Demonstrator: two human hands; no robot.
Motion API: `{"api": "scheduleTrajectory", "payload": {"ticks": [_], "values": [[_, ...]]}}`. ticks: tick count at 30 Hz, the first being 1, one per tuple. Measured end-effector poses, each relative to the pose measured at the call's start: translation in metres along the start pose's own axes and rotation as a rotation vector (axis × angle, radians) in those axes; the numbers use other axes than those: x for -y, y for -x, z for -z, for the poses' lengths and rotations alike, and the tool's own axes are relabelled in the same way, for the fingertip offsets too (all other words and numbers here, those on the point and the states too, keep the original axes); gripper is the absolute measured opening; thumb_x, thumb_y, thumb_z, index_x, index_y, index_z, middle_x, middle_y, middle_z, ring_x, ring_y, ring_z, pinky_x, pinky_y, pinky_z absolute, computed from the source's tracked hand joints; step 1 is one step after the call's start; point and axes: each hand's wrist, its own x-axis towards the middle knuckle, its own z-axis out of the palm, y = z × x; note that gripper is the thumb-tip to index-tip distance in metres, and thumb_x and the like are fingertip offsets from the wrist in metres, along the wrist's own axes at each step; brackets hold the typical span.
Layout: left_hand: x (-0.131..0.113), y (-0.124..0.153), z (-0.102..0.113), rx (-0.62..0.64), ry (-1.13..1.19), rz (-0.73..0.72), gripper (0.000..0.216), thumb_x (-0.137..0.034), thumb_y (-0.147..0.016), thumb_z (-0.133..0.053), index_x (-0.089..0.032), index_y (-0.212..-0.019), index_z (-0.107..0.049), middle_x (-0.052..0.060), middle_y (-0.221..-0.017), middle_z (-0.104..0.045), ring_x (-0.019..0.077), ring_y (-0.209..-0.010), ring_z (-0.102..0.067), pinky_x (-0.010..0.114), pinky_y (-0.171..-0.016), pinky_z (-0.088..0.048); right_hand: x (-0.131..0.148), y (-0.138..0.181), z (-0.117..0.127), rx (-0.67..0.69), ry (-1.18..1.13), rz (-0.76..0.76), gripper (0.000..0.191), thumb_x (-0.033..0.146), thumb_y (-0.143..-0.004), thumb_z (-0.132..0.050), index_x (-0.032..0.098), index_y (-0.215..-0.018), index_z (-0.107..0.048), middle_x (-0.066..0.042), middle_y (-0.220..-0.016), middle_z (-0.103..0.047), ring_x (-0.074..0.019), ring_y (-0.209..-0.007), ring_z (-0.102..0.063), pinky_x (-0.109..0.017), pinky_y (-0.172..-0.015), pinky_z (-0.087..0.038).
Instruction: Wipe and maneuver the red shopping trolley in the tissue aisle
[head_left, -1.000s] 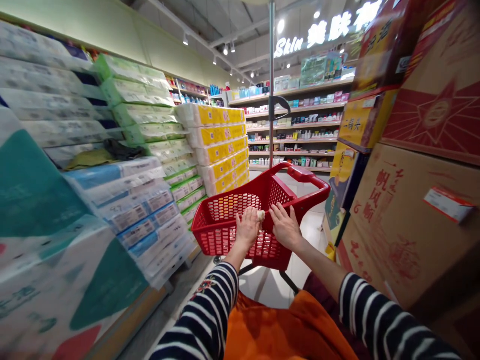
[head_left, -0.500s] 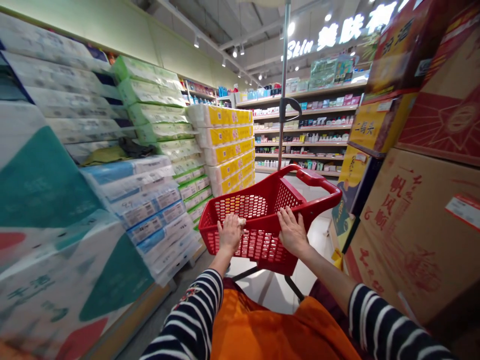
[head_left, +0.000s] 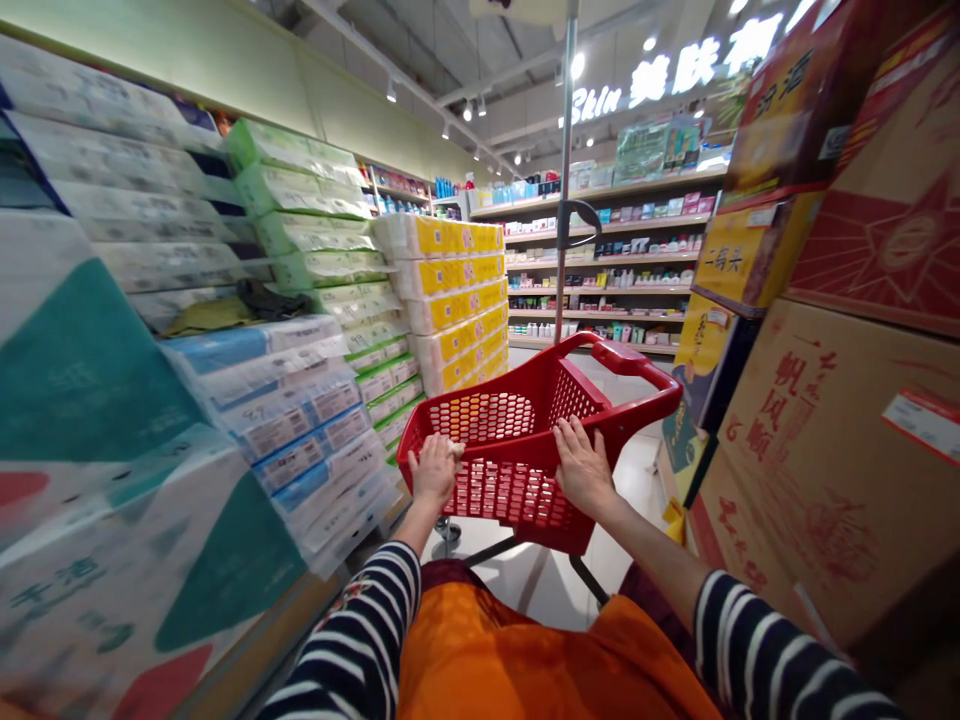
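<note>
Gripping near rim of red shopping cart (head_left: 525, 440) with both hands: left hand (head_left: 433, 468) clenching left corner plus a small white wad (head_left: 454, 450), right hand (head_left: 584, 468) clamping right side. Sitting in aisle between tissue packs (head_left: 300, 400) and cardboard boxes (head_left: 825, 440)

Left hand (head_left: 433, 467) and right hand (head_left: 583, 468) gripping red basket (head_left: 525, 440) rim, tissue packs (head_left: 300, 400) left, cartons (head_left: 825, 440) right

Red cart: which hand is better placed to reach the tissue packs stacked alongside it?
Left, probably. The left hand grips the red cart at its near left corner, right beside the stacked tissue packs. The right hand rests on the rim's far side, next to cardboard boxes.
</note>
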Motion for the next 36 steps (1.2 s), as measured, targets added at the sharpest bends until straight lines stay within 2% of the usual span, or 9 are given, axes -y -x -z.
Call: {"api": "scheduleTrajectory", "payload": {"ticks": [4, 7, 12, 20, 24, 27, 29, 31, 36], "values": [[-0.037, 0.003, 0.001, 0.022, 0.000, -0.176, 0.046, -0.025, -0.089, -0.029, -0.020, -0.132, -0.044, 0.008, -0.142, -0.039, 0.0225, -0.133, -0.032, 0.058, -0.109, -0.014, -0.002, 0.001, 0.003, 0.015, -0.007, 0.008, 0.062, 0.018, -0.075, -0.043, 0.007, -0.136, -0.038, -0.012, -0.147, -0.029, -0.0286, -0.136, -0.016, -0.055, -0.105, -0.017], [-0.026, 0.003, 0.005, 0.032, -0.005, -0.165, 0.046, -0.024, -0.089, -0.029, -0.021, -0.132, -0.044, 0.008, -0.142, -0.040, 0.0219, -0.132, -0.034, 0.059, -0.109, -0.013, -0.002, 0.001, 0.003, 0.020, -0.017, 0.010, 0.063, 0.017, -0.074, -0.042, 0.006, -0.136, -0.038, -0.012, -0.147, -0.028, -0.0280, -0.137, -0.016, -0.055, -0.106, -0.016], [-0.001, -0.002, 0.008, 0.002, -0.030, 0.032, 0.046, -0.024, -0.089, -0.027, -0.019, -0.131, -0.045, 0.010, -0.141, -0.042, 0.0233, -0.129, -0.038, 0.060, -0.107, -0.014, 0.002, 0.001, 0.002, 0.027, -0.039, 0.006, 0.065, 0.016, -0.073, -0.042, 0.006, -0.137, -0.035, -0.012, -0.148, -0.026, -0.0282, -0.137, -0.014, -0.056, -0.106, -0.015], [-0.081, 0.003, 0.002, 0.017, 0.015, -0.186, 0.045, -0.026, -0.090, -0.028, -0.021, -0.131, -0.045, 0.008, -0.141, -0.042, 0.0210, -0.131, -0.036, 0.057, -0.109, -0.015, 0.003, 0.002, 0.005, 0.021, -0.071, -0.003, 0.066, 0.015, -0.072, -0.043, 0.006, -0.137, -0.035, -0.012, -0.148, -0.026, -0.0277, -0.137, -0.015, -0.055, -0.106, -0.016], [-0.051, 0.004, 0.000, 0.016, 0.011, -0.167, 0.045, -0.025, -0.091, -0.027, -0.022, -0.132, -0.044, 0.008, -0.141, -0.042, 0.0208, -0.131, -0.035, 0.059, -0.108, -0.012, 0.002, 0.003, 0.007, 0.030, -0.084, 0.003, 0.066, 0.012, -0.071, -0.043, 0.006, -0.137, -0.036, -0.013, -0.148, -0.026, -0.0283, -0.137, -0.015, -0.056, -0.106, -0.016], [-0.015, 0.002, 0.002, -0.018, -0.021, 0.001, 0.045, -0.025, -0.091, -0.025, -0.022, -0.132, -0.045, 0.010, -0.141, -0.041, 0.0228, -0.131, -0.036, 0.061, -0.107, -0.014, 0.004, 0.004, 0.007, 0.036, -0.101, 0.003, 0.067, 0.012, -0.070, -0.043, 0.006, -0.137, -0.036, -0.013, -0.148, -0.024, -0.0287, -0.137, -0.013, -0.057, -0.105, -0.015], [-0.008, 0.001, 0.003, -0.015, -0.035, 0.027, 0.045, -0.025, -0.091, -0.026, -0.020, -0.131, -0.045, 0.010, -0.141, -0.041, 0.0234, -0.131, -0.036, 0.061, -0.106, -0.015, 0.006, 0.003, 0.007, 0.036, -0.111, -0.002, 0.068, 0.012, -0.070, -0.042, 0.005, -0.137, -0.036, -0.013, -0.148, -0.024, -0.0287, -0.137, -0.013, -0.057, -0.106, -0.015], [-0.021, 0.001, 0.004, -0.003, -0.031, -0.008, 0.045, -0.026, -0.090, -0.026, -0.020, -0.131, -0.045, 0.010, -0.141, -0.041, 0.0231, -0.131, -0.034, 0.059, -0.107, -0.016, 0.007, 0.003, 0.008, 0.033, -0.114, -0.003, 0.068, 0.012, -0.070, -0.042, 0.005, -0.137, -0.035, -0.013, -0.148, -0.024, -0.0286, -0.138, -0.013, -0.057, -0.106, -0.014], [-0.084, 0.002, 0.003, 0.017, 0.052, -0.058, 0.045, -0.027, -0.091, -0.026, -0.019, -0.130, -0.048, 0.009, -0.140, -0.043, 0.0239, -0.131, -0.035, 0.058, -0.108, -0.015, 0.007, 0.002, 0.008, 0.051, -0.108, -0.003, 0.070, 0.012, -0.068, -0.044, 0.006, -0.138, -0.035, -0.014, -0.148, -0.023, -0.0285, -0.138, -0.012, -0.057, -0.106, -0.014]]}}
